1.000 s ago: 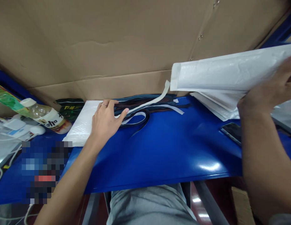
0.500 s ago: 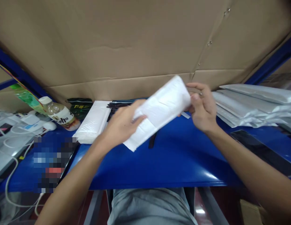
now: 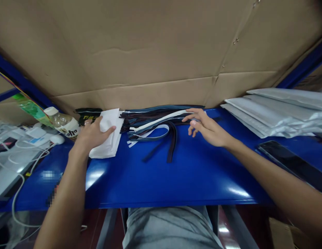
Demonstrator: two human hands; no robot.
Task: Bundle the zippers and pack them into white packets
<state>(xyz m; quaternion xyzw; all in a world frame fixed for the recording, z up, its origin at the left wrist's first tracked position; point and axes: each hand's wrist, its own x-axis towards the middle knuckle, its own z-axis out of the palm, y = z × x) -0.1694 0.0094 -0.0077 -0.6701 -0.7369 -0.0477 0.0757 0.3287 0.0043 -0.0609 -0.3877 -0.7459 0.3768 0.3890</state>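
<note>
At the left of the desk, my left hand (image 3: 92, 136) grips a white padded envelope (image 3: 107, 138), thumb across its top and fingers at its left edge. The envelope lies over another white one. Toward the right, my right hand (image 3: 204, 128) is open, its fingers apart and slightly curled, just over the right end of a pile of flat strips that look like zippers (image 3: 155, 116). One white strip (image 3: 161, 119) runs up to its fingertips. Two dark strip ends (image 3: 172, 148) and a white loop (image 3: 161, 129) hang out toward the front.
A stack of padded envelopes (image 3: 280, 110) lies at the right, with a black phone (image 3: 287, 162) before it. At the left stand a drink bottle (image 3: 63, 122) and a green bottle (image 3: 33, 109), near white cables and chargers (image 3: 37, 135). A cardboard wall (image 3: 150, 48) closes the back.
The white envelope has moved from mid-air between both hands down to the left, with my left hand. My right hand has let go of it and moved slightly left, over the strips.
</note>
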